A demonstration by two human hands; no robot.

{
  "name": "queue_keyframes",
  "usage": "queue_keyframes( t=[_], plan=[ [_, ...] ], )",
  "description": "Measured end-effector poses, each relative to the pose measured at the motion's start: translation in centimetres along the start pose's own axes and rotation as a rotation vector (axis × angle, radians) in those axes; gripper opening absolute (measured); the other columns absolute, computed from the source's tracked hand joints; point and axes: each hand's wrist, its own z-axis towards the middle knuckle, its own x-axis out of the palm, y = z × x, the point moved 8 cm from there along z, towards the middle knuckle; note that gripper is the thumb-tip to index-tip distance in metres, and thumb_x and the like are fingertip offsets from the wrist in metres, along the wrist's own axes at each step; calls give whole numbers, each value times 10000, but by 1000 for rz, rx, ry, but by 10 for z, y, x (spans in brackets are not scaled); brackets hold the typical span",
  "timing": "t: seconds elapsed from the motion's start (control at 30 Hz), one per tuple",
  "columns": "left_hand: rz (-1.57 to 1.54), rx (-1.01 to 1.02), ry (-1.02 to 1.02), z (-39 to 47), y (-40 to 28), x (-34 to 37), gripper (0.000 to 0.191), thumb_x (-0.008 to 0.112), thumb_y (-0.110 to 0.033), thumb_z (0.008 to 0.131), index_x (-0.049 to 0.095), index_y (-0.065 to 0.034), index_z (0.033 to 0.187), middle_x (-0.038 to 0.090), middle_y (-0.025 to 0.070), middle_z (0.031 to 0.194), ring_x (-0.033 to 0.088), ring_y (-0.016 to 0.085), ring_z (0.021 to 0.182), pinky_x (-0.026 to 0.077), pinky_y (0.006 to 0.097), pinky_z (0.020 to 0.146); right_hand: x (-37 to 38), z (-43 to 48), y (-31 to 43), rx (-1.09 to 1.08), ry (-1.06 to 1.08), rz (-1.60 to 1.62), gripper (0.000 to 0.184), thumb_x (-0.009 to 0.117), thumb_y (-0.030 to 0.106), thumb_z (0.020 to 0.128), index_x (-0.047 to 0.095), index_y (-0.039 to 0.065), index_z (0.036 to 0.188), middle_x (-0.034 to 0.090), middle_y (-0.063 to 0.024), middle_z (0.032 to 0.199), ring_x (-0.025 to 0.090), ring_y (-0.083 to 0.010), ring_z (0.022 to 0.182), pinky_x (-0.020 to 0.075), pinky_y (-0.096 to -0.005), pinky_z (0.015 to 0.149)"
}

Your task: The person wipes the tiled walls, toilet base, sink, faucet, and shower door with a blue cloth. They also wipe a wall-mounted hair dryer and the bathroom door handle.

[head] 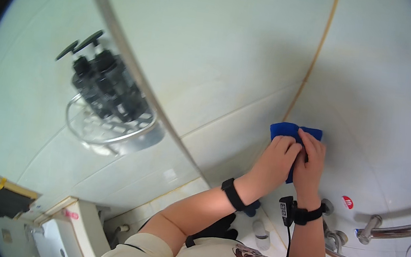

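A blue cloth is pressed against the tiled wall at the lower part of a yellowed vertical corner seam. My left hand grips the cloth with curled fingers. Close beside it, my right hand also holds the cloth, its fingers lying over the right part. The two hands nearly touch, and they hide much of the cloth's lower portion. Each wrist wears a black strap, and a small black device with a cable hangs at the right one.
To the left, a metal wire shelf holds dark pump bottles beside a vertical metal pole. A chrome rail and shower fittings sit at lower right. A white washbasin is at lower left; a clear cup-like container stands below.
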Motion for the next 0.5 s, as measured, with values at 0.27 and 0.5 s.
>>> queue_keyframes(
  t=[0.27, 0.5],
  plan=[
    [674, 146, 53, -49, -50, -126, 493, 618, -36, 713, 597, -4, 1204, 531, 156, 1088, 532, 335, 998, 489, 402, 863, 61, -18, 95, 64, -14, 769, 345, 543, -67, 865, 633, 52, 1176, 603, -112, 1236, 550, -270, 1163, 424, -352, 1007],
    [1156, 133, 279, -72, -18, -142, 471, 528, -165, 818, 583, -5, 1257, 507, 139, 1390, 425, 279, 1344, 310, 417, 1104, 118, -44, 140, -281, -148, 587, 531, 579, 105, 931, 410, -32, 1416, 261, -256, 1544, 291, -454, 1399, 264, -518, 1139]
  ],
)
